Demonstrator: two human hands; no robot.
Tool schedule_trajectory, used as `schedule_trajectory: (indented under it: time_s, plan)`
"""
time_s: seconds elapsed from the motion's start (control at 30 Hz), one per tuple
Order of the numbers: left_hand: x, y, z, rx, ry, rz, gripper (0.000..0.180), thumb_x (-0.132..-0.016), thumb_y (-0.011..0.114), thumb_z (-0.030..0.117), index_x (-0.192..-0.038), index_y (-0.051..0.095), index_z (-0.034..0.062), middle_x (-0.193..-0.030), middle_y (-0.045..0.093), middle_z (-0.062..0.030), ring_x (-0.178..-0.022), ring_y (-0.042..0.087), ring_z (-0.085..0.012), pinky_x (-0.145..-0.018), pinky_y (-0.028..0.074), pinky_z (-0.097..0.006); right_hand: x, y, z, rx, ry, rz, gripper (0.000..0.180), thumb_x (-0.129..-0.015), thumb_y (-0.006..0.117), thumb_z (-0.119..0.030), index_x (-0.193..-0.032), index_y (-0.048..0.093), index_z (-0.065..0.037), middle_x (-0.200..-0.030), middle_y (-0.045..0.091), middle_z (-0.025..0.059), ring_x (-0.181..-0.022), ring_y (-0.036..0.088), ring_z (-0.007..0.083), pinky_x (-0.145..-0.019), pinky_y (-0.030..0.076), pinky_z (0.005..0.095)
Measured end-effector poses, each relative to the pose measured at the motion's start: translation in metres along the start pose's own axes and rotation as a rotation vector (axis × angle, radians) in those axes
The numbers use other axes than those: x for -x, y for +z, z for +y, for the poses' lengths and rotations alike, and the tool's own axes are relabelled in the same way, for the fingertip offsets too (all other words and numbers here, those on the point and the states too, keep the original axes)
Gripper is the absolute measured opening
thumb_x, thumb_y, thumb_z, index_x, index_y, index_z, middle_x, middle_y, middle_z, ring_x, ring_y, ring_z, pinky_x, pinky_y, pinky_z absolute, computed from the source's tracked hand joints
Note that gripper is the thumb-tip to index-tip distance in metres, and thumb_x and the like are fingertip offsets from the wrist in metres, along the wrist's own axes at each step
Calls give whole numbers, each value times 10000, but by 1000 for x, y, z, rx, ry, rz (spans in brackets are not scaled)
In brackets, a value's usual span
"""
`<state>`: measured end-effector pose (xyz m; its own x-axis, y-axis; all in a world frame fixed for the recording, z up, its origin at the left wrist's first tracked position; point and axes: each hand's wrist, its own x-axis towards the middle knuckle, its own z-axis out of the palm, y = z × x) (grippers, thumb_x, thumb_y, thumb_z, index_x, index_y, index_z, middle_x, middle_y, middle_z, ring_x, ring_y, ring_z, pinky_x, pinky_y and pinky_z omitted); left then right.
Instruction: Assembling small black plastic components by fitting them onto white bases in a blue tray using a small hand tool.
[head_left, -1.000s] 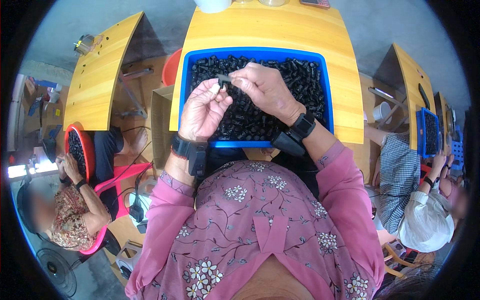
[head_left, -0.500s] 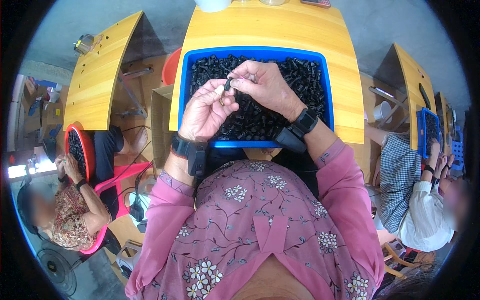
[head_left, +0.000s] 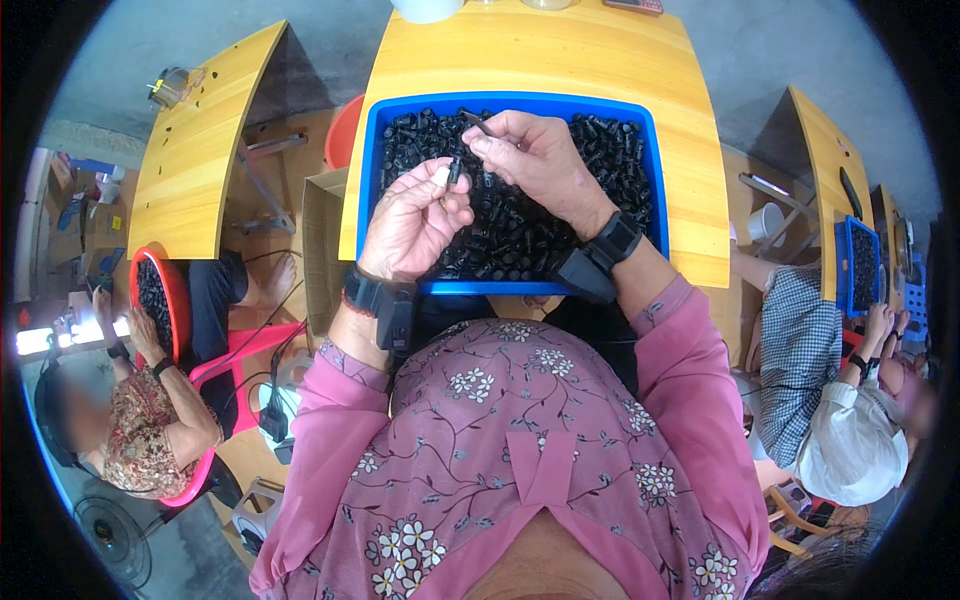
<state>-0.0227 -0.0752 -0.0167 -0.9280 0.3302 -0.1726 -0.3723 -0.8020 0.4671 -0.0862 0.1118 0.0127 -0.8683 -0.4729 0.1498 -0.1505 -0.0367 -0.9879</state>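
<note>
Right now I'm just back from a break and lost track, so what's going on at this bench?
A person in a pink floral top sits at a yellow wooden table, both hands raised over a blue plastic tray heaped with small black plastic parts. The left hand pinches one small black piece at its fingertips. The right hand holds a thin dark piece just above it. The two pieces are apart. Other people work at neighbouring tables with similar trays.
</note>
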Motion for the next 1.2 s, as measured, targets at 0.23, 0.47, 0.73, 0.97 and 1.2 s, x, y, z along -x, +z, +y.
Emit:
schedule_trajectory:
  time_s: [0.23, 0.47, 0.73, 0.97, 1.2]
  plan:
    - [-1, -9, -1, 22, 2, -37, 66, -971, 552, 73, -1014, 578, 32, -900, 637, -94, -715, 598, -137, -695, 526, -310, 2, 8, -2, 155, -113, -54, 180, -851, 711, -110, -956, 692, 36, -798, 692, 47, -725, 614, 66, -654, 509, 241]
    - [-2, -3, -1, -28, 7, -41, 76, -974, 549, 73, -1025, 574, 23, -910, 645, -102, -726, 611, -139, -699, 551, -317, 2, 4, 1, 198, -32, -86, 163, -918, 656, -117, -991, 697, 23, -847, 705, 48, -771, 626, 63, -696, 513, 221]
    - [-1, 2, 1, -14, 16, 4, 149, -973, 551, 68, -1104, 574, 0, -924, 643, -103, -746, 633, -145, -720, 567, -330, 0, 0, -3, 138, -11, -2, 186, -908, 677, -140, -1007, 702, 16, -816, 705, 43, -748, 638, 76, -684, 517, 229]
    - [-3, -7, 2, -60, 42, -41, 69, -970, 564, 74, -1021, 579, 29, -881, 643, -95, -722, 608, -137, -696, 535, -315, 0, 7, -8, 308, -127, -33, 165, -859, 718, -122, -947, 705, 17, -799, 714, 60, -709, 624, 72, -646, 495, 228]
    - [17, 9, 8, -41, 304, -76, 78, -928, 620, 65, -1001, 611, 39, -927, 586, -100, -788, 510, -148, -677, 447, -273, -8, -7, 10, 440, -116, 180, 166, -842, 712, -142, -873, 691, 20, -726, 664, 157, -634, 627, 177, -598, 490, 309]
